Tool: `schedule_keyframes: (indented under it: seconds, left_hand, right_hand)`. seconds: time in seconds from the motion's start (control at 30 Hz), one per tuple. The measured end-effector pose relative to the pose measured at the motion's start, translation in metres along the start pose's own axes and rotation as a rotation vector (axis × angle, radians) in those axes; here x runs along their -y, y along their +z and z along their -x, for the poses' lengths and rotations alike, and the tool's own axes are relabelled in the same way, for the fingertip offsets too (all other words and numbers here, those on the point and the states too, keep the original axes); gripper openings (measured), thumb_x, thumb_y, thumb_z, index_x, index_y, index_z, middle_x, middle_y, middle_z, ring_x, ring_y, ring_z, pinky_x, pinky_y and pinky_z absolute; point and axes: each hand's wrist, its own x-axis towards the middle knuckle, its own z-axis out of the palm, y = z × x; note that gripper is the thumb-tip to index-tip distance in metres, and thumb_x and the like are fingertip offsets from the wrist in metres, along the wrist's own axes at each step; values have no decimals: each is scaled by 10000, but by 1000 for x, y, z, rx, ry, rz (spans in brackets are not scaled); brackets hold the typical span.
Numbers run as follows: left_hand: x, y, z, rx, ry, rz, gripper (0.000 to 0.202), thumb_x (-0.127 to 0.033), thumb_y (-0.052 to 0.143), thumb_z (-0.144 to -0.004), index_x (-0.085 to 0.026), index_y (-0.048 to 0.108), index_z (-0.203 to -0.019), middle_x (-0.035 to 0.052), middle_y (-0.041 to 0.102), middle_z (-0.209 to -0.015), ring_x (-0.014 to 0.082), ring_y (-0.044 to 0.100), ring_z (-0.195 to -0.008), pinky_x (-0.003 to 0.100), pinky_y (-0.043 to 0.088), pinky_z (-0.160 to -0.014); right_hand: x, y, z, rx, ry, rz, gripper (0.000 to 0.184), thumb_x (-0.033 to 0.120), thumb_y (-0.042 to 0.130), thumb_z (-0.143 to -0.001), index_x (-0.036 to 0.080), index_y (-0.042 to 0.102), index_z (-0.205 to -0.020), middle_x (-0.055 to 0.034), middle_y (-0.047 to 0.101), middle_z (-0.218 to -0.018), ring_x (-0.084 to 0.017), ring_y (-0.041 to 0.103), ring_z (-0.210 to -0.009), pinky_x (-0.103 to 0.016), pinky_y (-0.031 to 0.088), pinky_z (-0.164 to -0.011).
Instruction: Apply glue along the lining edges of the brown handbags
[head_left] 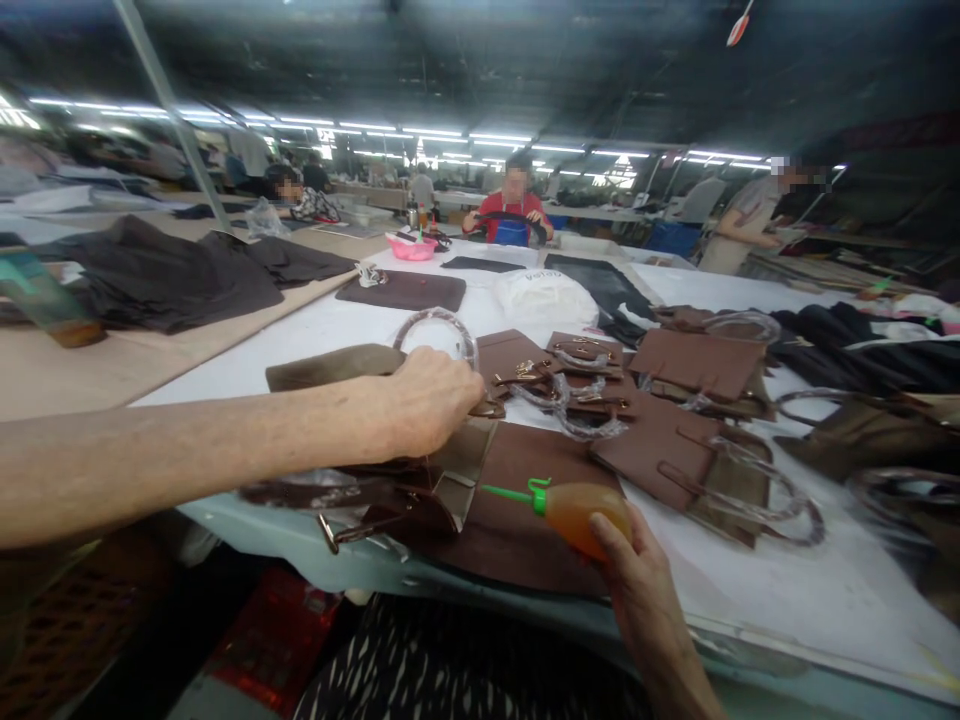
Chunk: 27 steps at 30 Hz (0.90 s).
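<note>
My right hand [637, 575] is wrapped round a squeeze bottle [585, 515] of amber liquid, with a thin green nozzle pointing left. Its tip is close to the open edge of a brown handbag [420, 510] lying on its side, with olive-beige lining showing. My left hand [439, 400] is closed over the top of that handbag, its fingertips hidden behind the knuckles. Behind this hand rises a plastic-wrapped handle [442, 318]. A brown panel [536, 470] lies flat under the bottle and reaches the table's front edge.
Several brown handbags [697, 360] with plastic-wrapped handles lie to the right. A white bundle [547, 297], a pink basket [411, 246] and a brown flat piece [405, 290] are farther back on the white table [225, 350]. Opposite sits a person in red [514, 205] holding a dark strip.
</note>
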Motion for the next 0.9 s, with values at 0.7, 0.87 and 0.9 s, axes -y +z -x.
schedule_keyframes:
  seconds: [0.7, 0.87, 0.9]
  left_hand:
    - [-10, 59, 8, -109, -2, 93, 212, -224, 619, -714, -128, 530, -881, 94, 592, -877, 246, 521, -841, 365, 471, -686]
    - [-10, 65, 12, -134, 12, 107, 173, -214, 597, -727, -138, 523, -863, 85, 576, -870, 238, 497, -834, 360, 461, -680]
    - [-10, 66, 13, -140, 15, 110, 164, -206, 594, -727, -140, 521, -858, 83, 573, -868, 234, 493, -828, 355, 460, -676]
  right_hand:
    - [-18, 25, -35, 88, -111, 248, 515, 459, 684, -683, 207, 474, -1080, -49, 584, -989, -263, 551, -932, -368, 422, -827]
    - [-12, 21, -33, 121, -95, 260, 497, 465, 681, -680, 206, 487, -1057, -49, 598, -966, -266, 567, -903, -355, 446, -784]
    - [-12, 21, -33, 121, -95, 262, 494, 462, 684, -677, 206, 491, -1052, -49, 600, -961, -268, 567, -904, -355, 447, -783]
